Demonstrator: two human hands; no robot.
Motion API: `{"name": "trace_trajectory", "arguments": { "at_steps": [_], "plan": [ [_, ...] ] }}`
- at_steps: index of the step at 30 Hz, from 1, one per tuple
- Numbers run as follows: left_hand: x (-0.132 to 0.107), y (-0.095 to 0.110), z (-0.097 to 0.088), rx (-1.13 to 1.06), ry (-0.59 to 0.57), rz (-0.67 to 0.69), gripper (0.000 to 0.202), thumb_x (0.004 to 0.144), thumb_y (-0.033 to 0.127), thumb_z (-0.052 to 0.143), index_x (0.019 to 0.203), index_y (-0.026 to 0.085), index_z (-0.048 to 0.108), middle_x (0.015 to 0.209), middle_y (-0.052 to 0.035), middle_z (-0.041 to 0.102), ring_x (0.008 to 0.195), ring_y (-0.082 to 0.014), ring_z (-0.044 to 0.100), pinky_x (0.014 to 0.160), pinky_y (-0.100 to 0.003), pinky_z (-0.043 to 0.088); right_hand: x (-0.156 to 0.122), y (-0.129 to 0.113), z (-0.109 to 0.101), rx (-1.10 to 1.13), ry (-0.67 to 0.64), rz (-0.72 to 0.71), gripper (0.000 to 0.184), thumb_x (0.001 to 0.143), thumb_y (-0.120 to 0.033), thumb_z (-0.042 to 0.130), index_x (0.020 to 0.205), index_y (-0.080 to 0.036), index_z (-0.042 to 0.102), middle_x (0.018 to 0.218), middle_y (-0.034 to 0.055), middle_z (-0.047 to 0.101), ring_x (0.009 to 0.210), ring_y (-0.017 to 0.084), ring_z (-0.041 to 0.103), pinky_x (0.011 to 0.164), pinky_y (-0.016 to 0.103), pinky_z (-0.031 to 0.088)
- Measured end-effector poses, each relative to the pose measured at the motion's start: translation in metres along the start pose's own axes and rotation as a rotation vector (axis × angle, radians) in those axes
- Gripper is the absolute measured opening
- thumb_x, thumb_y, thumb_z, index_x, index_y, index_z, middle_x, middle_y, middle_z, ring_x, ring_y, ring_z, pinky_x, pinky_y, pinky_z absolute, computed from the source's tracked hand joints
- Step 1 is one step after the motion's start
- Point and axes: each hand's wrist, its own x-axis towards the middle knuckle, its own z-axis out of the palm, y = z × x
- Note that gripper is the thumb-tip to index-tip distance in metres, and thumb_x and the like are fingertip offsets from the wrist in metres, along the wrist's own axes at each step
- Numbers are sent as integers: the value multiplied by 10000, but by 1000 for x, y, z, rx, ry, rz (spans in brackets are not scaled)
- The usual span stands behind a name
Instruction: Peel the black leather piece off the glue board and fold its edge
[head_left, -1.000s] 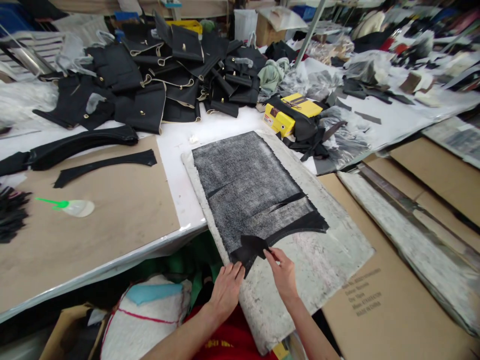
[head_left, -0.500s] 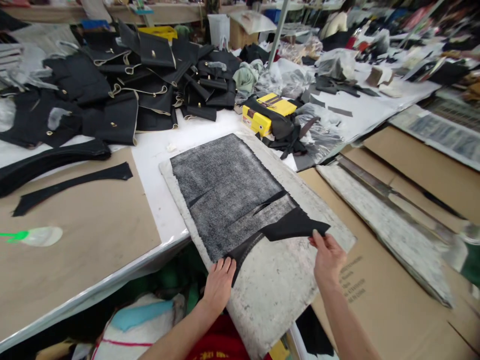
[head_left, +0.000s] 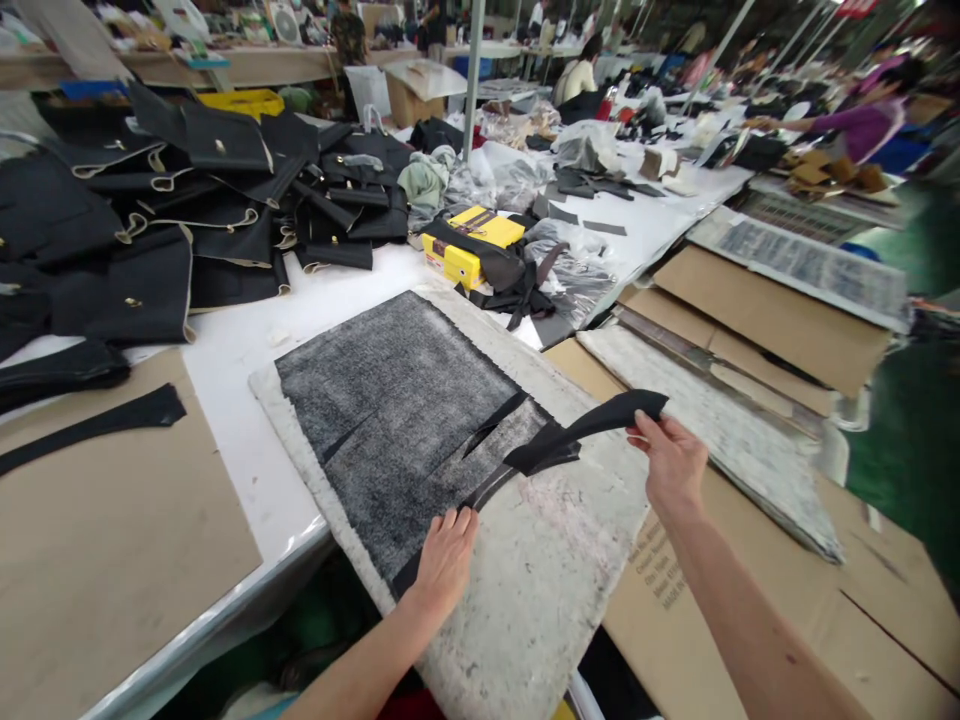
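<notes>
- Right hand (head_left: 670, 455): thumb and fingers pinched on the right end of a black strip (head_left: 600, 418); that end stands clear of the board.
- Left hand (head_left: 446, 560): palm down, fingertips on the near edge of the black work. Thumb hidden; cannot tell whether it pinches or only presses.
- Key relation: the strip extends leftward from the right-hand pinch, long axis crosswise and sloping down toward the left fingertips. Right hand is the nearer one, in contact with the strip's end; the left is at the lower side of the same line.
- Strip: matte, limp-looking, gently curved, widest between its ends. Below its middle, another dark edge (head_left: 564, 457) shows; cannot tell whether it is a separate layer.
- Speckled sheet (head_left: 397, 370): black under a mottled grey-white film, grainy, roughly rectangular, ragged along its right edge, with dark slashes where the film is missing. Lies just beyond the left fingertips.
- Board (head_left: 540, 600): pale, stained, worn at the rim, beneath sheet and hands; set at an angle, overlapping the white table (head_left: 232, 430).
- Left of board: brown paper (head_left: 112, 540), smooth, carrying a loose curved black strip (head_left: 97, 425).
- Right of board: flat cardboard (head_left: 712, 590) with printed lettering.
- Beyond: yellow box (head_left: 452, 262), crisp-edged; heaped black panels (head_left: 232, 235) with pale edges and small metal fittings.
</notes>
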Motion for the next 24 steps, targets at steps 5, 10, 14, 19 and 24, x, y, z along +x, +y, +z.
{"name": "trace_trajectory", "arguments": {
  "at_steps": [5,10,14,19,24],
  "plan": [
    [20,12,-10,36,7,5,466,835,-10,313,1226,130,525,1060,-102,569,968,-258,483,805,-403,398,61,-26,-15,19,83,-82,324,613,-413,768,765,-141,679,675,13,618,583,116,558,528,211,461],
    [71,35,-18,49,31,94,399,845,27,357,1174,142,552,1161,-95,547,1022,-250,464,834,-395,403,67,-31,-9,19,-22,-91,336,635,-416,767,793,-130,692,664,18,622,574,110,547,528,208,453],
    [120,52,-17,62,44,140,440,873,52,350,1288,127,473,1271,-113,505,1075,-244,448,863,-387,395,70,-27,-17,40,-19,-67,342,645,-422,766,799,-130,678,647,7,613,563,108,550,508,196,453],
    [147,61,-9,81,32,152,403,875,53,363,1245,106,511,1141,-121,563,1020,-248,467,825,-377,388,100,-34,-48,46,53,-63,314,643,-369,773,809,-120,677,709,30,625,549,98,551,503,207,467],
    [157,63,-7,87,38,126,467,894,78,367,1355,140,414,1116,-114,564,1015,-249,457,821,-377,363,148,-56,-78,12,189,-130,230,703,-259,740,845,-84,693,715,57,633,519,83,545,542,257,466]
  ]
}}
